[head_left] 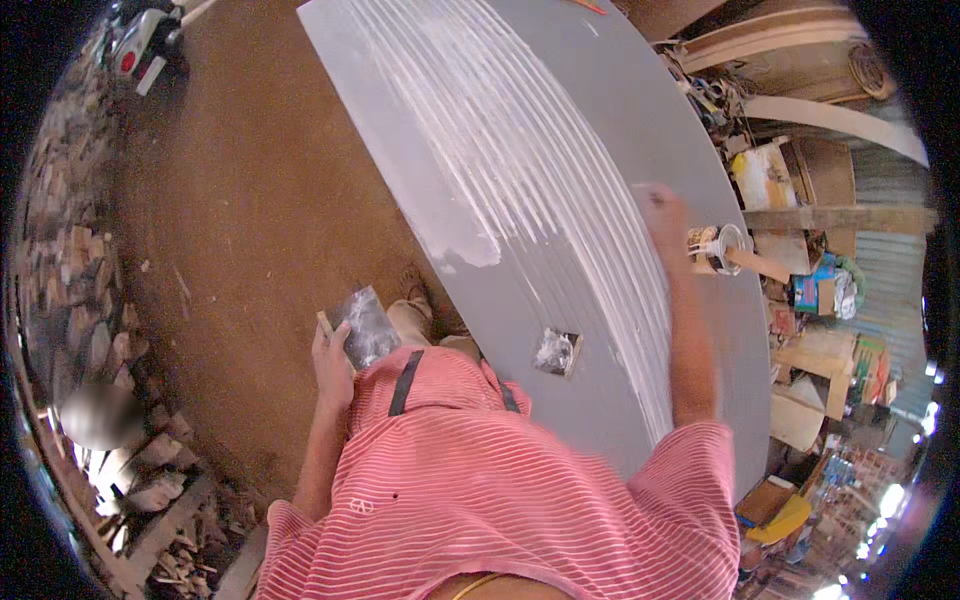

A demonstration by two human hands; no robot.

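My left hand (332,350) is closed on a flat rectangular plate (370,328) smeared with white paste, which has a small wooden piece at its edge. It is held beside my body, off the board's near left edge. My right hand (662,208) reaches over the large grey board (640,110) and is blurred by motion; what its fingers hold, if anything, cannot be made out. White ridged streaks of paste (520,130) run lengthwise along the board. A small dark square plate (558,352) bearing white paste lies on the board nearer my body.
An open can (708,248) with a wooden stick (762,264) in it stands near the board's right edge. Wood scraps and boxes crowd the right side. Stacked wood pieces (80,260) line the left, and a motorbike (140,45) stands at the far left.
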